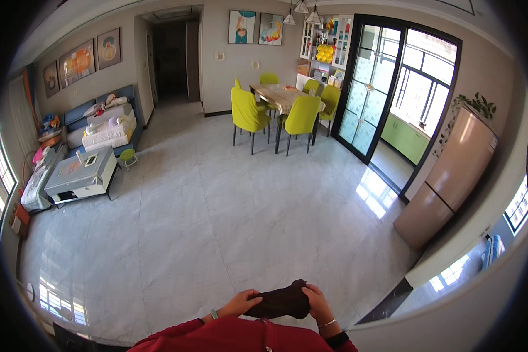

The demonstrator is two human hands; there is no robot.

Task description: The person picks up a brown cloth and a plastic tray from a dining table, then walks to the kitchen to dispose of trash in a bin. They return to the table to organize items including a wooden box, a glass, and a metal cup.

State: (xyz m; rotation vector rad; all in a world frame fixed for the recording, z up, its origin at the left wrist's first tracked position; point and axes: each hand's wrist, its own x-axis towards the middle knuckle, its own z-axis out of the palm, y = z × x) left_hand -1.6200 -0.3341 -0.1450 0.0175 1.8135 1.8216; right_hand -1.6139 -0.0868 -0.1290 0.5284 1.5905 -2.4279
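A dark brown cloth [277, 301] is stretched sideways between my two hands, low in the view and close in front of my body. Its outline is somewhat like a sock, but I cannot make out its exact kind. My left hand [242, 304] grips the left end, thumb on top. On the right, my right hand [317, 304] pinches the upper right corner, and a rounded part of the cloth hangs below it. Red sleeves cover my arms, with a pale green bangle on the left wrist and a thin bangle and dark band on the right.
Grey tiled floor [176, 234] stretches ahead. A dining table [281, 98] with lime-green chairs [303, 117] stands at the far middle. To the left are a coffee table [82, 170] and a blue sofa [136, 111]. A tall fridge [452, 176] stands right, beside a black-framed sliding door [366, 88].
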